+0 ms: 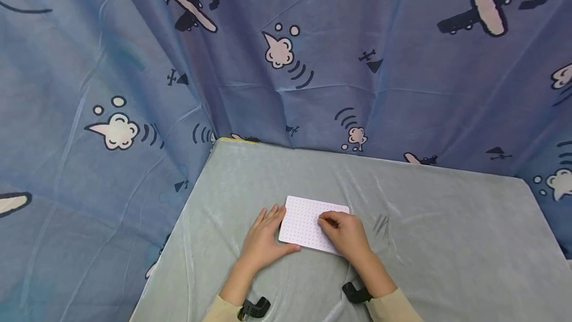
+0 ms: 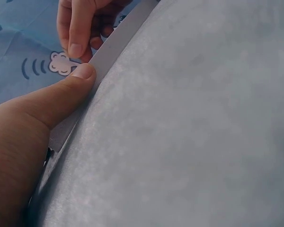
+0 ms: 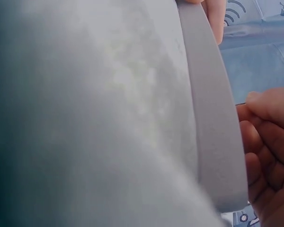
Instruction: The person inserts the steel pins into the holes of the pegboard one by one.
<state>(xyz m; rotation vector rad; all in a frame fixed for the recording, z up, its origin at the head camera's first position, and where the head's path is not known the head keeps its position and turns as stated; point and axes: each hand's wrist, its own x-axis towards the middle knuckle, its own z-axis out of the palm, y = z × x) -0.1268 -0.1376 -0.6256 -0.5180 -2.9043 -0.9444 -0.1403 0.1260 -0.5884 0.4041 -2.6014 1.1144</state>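
Note:
A white board (image 1: 304, 222) with a grid of small dots lies on the grey cloth, its pale side wall (image 3: 213, 104) showing in the right wrist view. My left hand (image 1: 263, 240) steadies its left front corner, fingers nearly straight along the left edge. The left thumb (image 2: 68, 92) presses on the front side wall. Over the board's right part, my right hand (image 1: 346, 232) pinches a thin dark pin (image 3: 240, 103) between thumb and index finger, the other fingers curled in. Most of the pin is hidden by the fingertips.
Several thin grey pins (image 1: 381, 223) lie on the cloth just right of the board. The grey cloth (image 1: 469, 242) covers the table. Blue curtains (image 1: 313, 108) with printed airplanes hang along the back and left. Black wrist straps (image 1: 356, 293) sit on both wrists.

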